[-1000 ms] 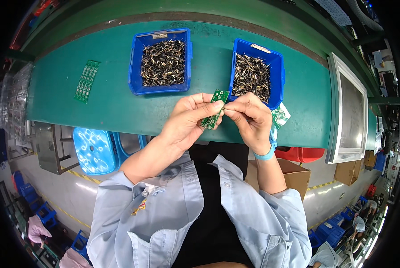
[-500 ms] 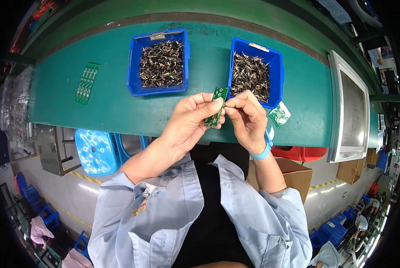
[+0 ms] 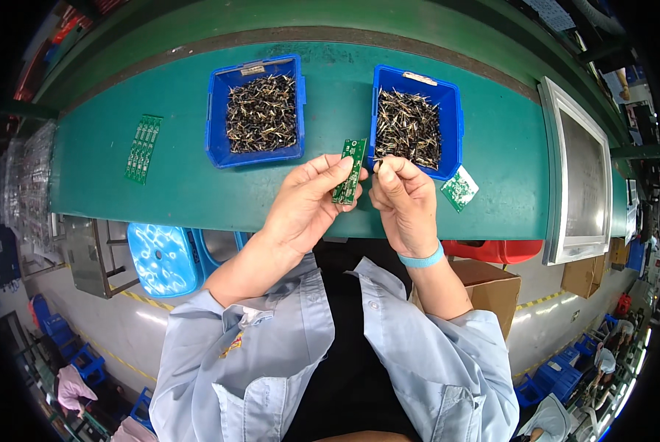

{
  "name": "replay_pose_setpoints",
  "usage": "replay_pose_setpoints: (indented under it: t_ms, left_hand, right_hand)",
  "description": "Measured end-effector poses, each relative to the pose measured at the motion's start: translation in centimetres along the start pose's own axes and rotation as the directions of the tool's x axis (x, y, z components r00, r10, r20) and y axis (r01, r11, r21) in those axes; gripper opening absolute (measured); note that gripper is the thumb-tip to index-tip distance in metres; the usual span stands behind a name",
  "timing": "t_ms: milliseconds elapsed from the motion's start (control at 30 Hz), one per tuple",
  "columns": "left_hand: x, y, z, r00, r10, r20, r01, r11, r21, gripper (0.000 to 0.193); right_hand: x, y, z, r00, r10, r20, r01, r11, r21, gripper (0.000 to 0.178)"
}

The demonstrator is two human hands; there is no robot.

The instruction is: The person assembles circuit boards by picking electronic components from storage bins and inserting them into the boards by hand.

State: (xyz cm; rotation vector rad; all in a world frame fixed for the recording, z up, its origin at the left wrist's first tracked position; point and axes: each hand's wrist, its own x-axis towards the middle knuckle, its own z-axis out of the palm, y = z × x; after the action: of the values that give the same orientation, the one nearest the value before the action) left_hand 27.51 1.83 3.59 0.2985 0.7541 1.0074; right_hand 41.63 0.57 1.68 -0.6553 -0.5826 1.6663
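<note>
A narrow green circuit board (image 3: 356, 177) is gripped between the thumb and fingers of my left hand (image 3: 300, 199), tilted over the table's near edge. Just right of it and apart from it, my right hand (image 3: 409, 206) is closed in a pinch, with a light blue band round the wrist. A small dark leaded component (image 3: 378, 163) shows at those fingertips; its exact kind is too small to make out. Beyond my right hand stands a blue bin (image 3: 456, 125) heaped with dark components with pale leads. A second blue bin (image 3: 213, 129) of similar parts stands to its left.
On the green table (image 3: 330, 96) lie a green circuit board panel (image 3: 144, 147) at the left and a green-and-white board (image 3: 459, 188) beside the right bin. A metal-framed panel (image 3: 558, 177) borders the right end. Below are a blue stool (image 3: 164, 258), a red stool (image 3: 492, 251) and a cardboard box (image 3: 495, 291).
My right hand has come away from the board, slightly right and toward the right bin, its fingertips now raised in a pinch. My left hand and the board have shifted slightly left.
</note>
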Motion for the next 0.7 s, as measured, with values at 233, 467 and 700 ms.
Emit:
replay_pose_setpoints:
  t_ms: [233, 467, 700]
  left_hand:
    - [-0.4, -0.8, -2.3, 1.000, -0.021, -0.005, 0.021, 1.000, -0.002, 0.012]
    - [-1.1, -0.7, -2.7, 1.000, -0.019, 0.003, 0.019, 0.999, 0.049, 0.012]
    - [-1.0, -0.7, -1.6, 0.999, -0.005, -0.039, 0.010, 0.994, 0.107, 0.015]
  right_hand:
    - [2.3, -0.6, 2.6, 0.940, -0.248, 0.233, 0.340, 0.720, -0.605, 0.005]
    - [7.6, -4.5, 3.1, 0.775, -0.327, 0.541, 0.433, -0.351, -0.831, 0.007]
    - [6.6, -5.9, -1.7, 0.886, -0.058, 0.460, 0.392, -0.437, -0.809, 0.008]
